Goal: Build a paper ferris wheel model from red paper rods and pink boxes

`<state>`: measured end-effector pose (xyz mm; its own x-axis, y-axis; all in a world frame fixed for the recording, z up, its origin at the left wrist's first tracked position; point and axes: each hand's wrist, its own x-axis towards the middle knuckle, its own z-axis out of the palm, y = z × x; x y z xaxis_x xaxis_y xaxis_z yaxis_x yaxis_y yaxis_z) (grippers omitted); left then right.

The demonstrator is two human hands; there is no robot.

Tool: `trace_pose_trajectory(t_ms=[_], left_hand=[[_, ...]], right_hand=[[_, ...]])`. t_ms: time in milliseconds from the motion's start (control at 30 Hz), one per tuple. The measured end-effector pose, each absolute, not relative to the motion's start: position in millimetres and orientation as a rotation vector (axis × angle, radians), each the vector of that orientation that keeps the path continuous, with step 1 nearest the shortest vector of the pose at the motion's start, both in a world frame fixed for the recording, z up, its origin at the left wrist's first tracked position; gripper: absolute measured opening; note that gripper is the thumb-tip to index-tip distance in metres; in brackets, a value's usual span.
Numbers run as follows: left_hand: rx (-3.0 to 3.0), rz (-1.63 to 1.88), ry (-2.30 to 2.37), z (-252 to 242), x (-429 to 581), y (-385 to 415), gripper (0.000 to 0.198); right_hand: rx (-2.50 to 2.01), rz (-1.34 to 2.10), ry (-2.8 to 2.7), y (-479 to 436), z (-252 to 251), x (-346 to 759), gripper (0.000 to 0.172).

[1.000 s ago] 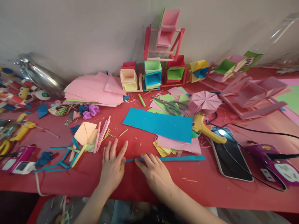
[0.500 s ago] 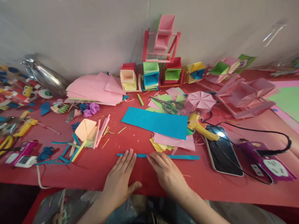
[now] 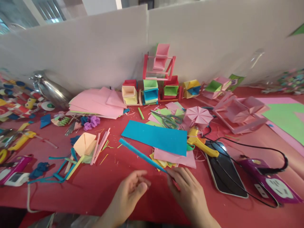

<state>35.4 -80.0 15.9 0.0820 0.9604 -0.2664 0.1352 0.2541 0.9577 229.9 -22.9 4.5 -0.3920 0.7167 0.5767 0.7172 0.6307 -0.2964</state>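
My right hand (image 3: pixel 187 190) is closed on the near end of a narrow folded blue paper strip (image 3: pixel 142 155). The strip slants up and to the left above the red table (image 3: pixel 95 196). My left hand (image 3: pixel 130 194) is apart from the strip, its fingers loosely curled and thumb raised, holding nothing. Beyond the strip lies a wide blue paper sheet (image 3: pixel 155 136), partly over pink paper (image 3: pixel 175 156) and yellow scraps.
A yellow glue gun (image 3: pixel 201 144), a phone (image 3: pixel 228 174) and a purple power strip (image 3: pixel 266 180) with black cables lie at right. Scissors (image 3: pixel 169 120) and paper models stand behind. At left are a blue paper frame (image 3: pixel 59 174) and a metal flask (image 3: pixel 51 91).
My right hand has lifted the blue strip, which was flat, and its far end now points up-left. My left hand has come off it. The view has tilted upward.
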Motion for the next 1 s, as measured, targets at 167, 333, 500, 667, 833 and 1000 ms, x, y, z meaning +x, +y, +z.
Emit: trace_pose_trajectory(t_ms=[167, 333, 500, 667, 833, 1000], left_hand=[[0.736, 1.258, 1.035, 49.6, 67.7, -14.4, 0.044], [0.445, 1.352, 0.824, 52.9, 64.2, 46.5, 0.022], [0.573, 1.271, 0.677, 30.3, 44.5, 59.8, 0.023], [0.656, 1.125, 0.63, 17.5, 43.9, 47.0, 0.018], [0.681, 0.99, 0.58, 16.9, 49.7, 36.5, 0.025], [0.722, 1.168, 0.768, 17.3, 58.0, 33.3, 0.031]], right_hand=[[-1.184, -0.095, -2.147, -0.6, 29.1, 194.9, 0.016], [-1.183, 0.211, -2.257, 33.6, 44.2, 181.5, 0.015], [-1.182, 0.732, -1.891, 68.4, 51.0, 199.8, 0.025], [-1.134, 1.135, -1.84, 77.9, 50.9, 199.3, 0.034], [-1.103, 1.318, -1.737, 72.1, 59.7, 182.5, 0.024], [-1.164, 1.371, -1.546, 73.9, 60.0, 172.8, 0.027]])
